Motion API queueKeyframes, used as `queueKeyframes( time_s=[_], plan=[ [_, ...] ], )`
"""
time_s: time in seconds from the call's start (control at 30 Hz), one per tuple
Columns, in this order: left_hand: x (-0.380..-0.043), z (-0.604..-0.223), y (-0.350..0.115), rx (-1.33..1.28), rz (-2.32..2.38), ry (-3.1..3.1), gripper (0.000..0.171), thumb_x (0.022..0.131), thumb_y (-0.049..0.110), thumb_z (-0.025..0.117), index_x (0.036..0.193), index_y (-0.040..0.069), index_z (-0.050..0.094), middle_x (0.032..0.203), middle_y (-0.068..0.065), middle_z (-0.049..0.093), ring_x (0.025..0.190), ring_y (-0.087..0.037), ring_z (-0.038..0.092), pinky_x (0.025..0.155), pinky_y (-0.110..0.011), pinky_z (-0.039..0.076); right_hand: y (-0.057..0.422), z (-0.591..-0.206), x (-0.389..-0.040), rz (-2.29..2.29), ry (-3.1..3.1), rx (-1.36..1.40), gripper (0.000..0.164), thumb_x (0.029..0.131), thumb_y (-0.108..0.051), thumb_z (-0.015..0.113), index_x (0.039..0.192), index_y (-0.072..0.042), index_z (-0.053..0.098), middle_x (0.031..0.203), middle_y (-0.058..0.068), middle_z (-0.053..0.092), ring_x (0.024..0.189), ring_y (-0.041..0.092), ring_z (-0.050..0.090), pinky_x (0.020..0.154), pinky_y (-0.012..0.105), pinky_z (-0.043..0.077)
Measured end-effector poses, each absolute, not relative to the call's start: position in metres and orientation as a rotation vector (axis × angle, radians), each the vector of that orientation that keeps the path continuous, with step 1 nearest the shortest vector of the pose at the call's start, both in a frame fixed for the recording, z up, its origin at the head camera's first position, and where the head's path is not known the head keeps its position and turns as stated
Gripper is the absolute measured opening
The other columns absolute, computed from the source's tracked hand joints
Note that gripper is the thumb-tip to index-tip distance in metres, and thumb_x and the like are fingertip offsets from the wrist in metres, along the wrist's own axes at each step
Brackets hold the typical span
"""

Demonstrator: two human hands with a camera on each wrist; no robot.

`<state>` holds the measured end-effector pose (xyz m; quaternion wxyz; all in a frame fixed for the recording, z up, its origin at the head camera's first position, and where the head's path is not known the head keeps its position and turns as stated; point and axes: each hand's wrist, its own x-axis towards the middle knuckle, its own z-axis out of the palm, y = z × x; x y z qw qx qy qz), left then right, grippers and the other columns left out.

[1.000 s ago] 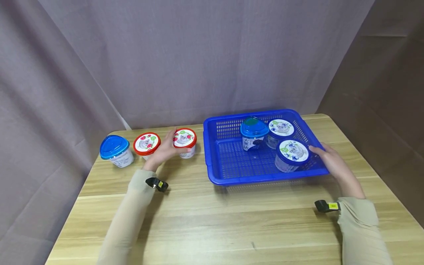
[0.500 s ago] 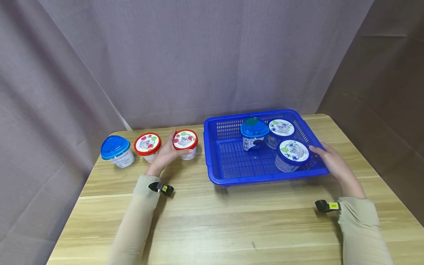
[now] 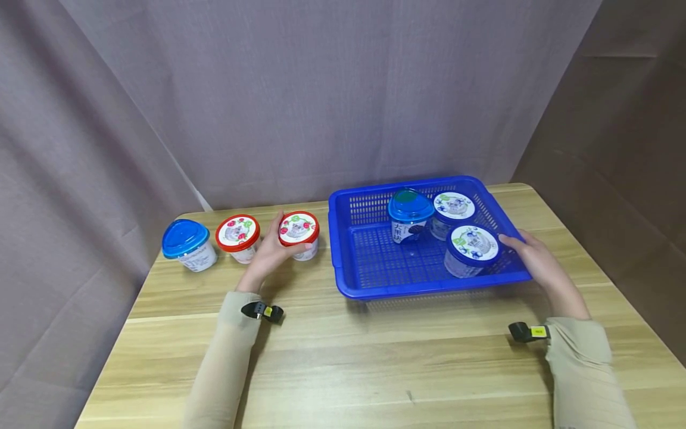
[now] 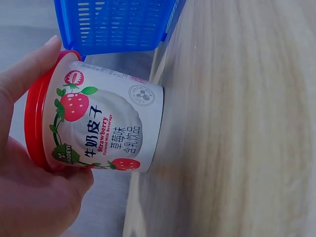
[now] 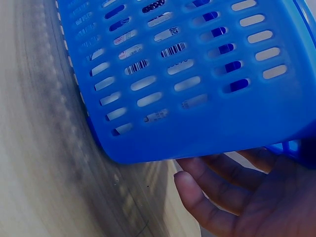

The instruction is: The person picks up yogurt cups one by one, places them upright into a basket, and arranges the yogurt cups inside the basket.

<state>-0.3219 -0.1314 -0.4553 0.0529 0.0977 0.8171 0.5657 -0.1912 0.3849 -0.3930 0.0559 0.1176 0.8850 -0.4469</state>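
Observation:
My left hand point(image 3: 270, 253) grips a strawberry milk cup point(image 3: 298, 229) with a red lid, thumb on one side of the lid and fingers on the other. In the left wrist view the cup point(image 4: 108, 118) stands with its base down at the wooden tabletop. On the right, my right hand point(image 3: 541, 262) holds the side rim of a blue plastic basket point(image 3: 386, 292), thumb over the rim. Its other fingers curl below the rim in the right wrist view. Inside the basket are two blueberry-print cups point(image 3: 474, 244) and a blue-lidded cup point(image 3: 410, 214).
Left of the held cup stand another red-lidded cup point(image 3: 238, 232) and a blue-lidded white cup point(image 3: 187, 244). Grey curtain point(image 3: 321, 89) hangs behind the table point(image 3: 348, 369), with a brown panel point(image 3: 632, 149) to the right.
My left forearm has shifted slightly right and toward the front, and the strawberry cup has moved slightly nearer. The right hand and basket have stayed in place.

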Motion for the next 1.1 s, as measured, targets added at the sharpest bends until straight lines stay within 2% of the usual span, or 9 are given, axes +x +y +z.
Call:
queueKeyframes(
  time_s=[0.17,0.37,0.67,0.77,0.93,1.0,1.1],
  plan=[
    [-0.318,-0.454,-0.132,0.277,1.724,2.480,0.120,0.076,0.042,0.089,0.163,0.016,0.011,0.163,-0.010,0.027,0.144,-0.027,0.033,0.119,-0.049,0.025,0.384,-0.393,-0.191,-1.361,2.670,0.367,0.081,0.105,-0.054,0.031,0.158,0.005,0.014,0.139,0.039,0.042,0.106,0.033,0.054,0.098,0.060,0.037],
    [-0.317,-0.439,-0.134,0.294,1.682,2.517,0.120,0.076,0.046,0.087,0.163,0.018,0.010,0.163,-0.010,0.027,0.144,-0.027,0.033,0.119,-0.048,0.025,0.384,-0.393,-0.192,-1.370,2.658,0.371,0.081,0.105,-0.054,0.031,0.158,0.005,0.013,0.140,0.039,0.042,0.101,0.025,0.055,0.097,0.058,0.038],
    [-0.319,-0.405,-0.137,0.380,1.701,2.537,0.119,0.077,0.049,0.086,0.163,0.025,0.007,0.164,-0.004,0.021,0.145,-0.024,0.030,0.118,-0.050,0.027,0.383,-0.393,-0.193,-1.373,2.661,0.347,0.080,0.106,-0.053,0.032,0.156,0.007,0.017,0.133,0.036,0.049,0.086,0.011,0.060,0.084,0.038,0.043],
    [-0.319,-0.392,-0.135,0.407,1.748,2.513,0.116,0.079,0.043,0.086,0.163,0.024,0.008,0.163,-0.005,0.021,0.143,-0.026,0.032,0.117,-0.050,0.029,0.384,-0.394,-0.193,-1.368,2.661,0.352,0.080,0.106,-0.053,0.032,0.157,0.007,0.016,0.134,0.037,0.048,0.087,0.011,0.059,0.087,0.041,0.043],
    [-0.320,-0.374,-0.128,0.450,1.810,2.492,0.115,0.078,0.040,0.087,0.163,0.021,0.012,0.163,-0.005,0.022,0.142,-0.025,0.033,0.116,-0.048,0.030,0.385,-0.393,-0.192,-1.355,2.666,0.358,0.081,0.105,-0.054,0.031,0.157,0.006,0.013,0.138,0.038,0.044,0.092,0.015,0.055,0.096,0.055,0.038],
    [-0.321,-0.368,-0.124,0.467,1.795,2.516,0.115,0.078,0.044,0.087,0.163,0.021,0.014,0.162,-0.004,0.023,0.142,-0.024,0.033,0.117,-0.048,0.030,0.386,-0.393,-0.192,-1.352,2.669,0.355,0.081,0.105,-0.054,0.031,0.157,0.006,0.013,0.137,0.038,0.044,0.092,0.014,0.055,0.096,0.056,0.038],
    [-0.323,-0.361,-0.119,0.495,1.755,2.549,0.114,0.077,0.050,0.086,0.163,0.022,0.016,0.162,-0.002,0.025,0.142,-0.022,0.033,0.116,-0.048,0.030,0.386,-0.393,-0.192,-1.354,2.669,0.348,0.081,0.106,-0.053,0.031,0.157,0.007,0.014,0.136,0.038,0.046,0.089,0.011,0.056,0.093,0.050,0.040]
  ],
)
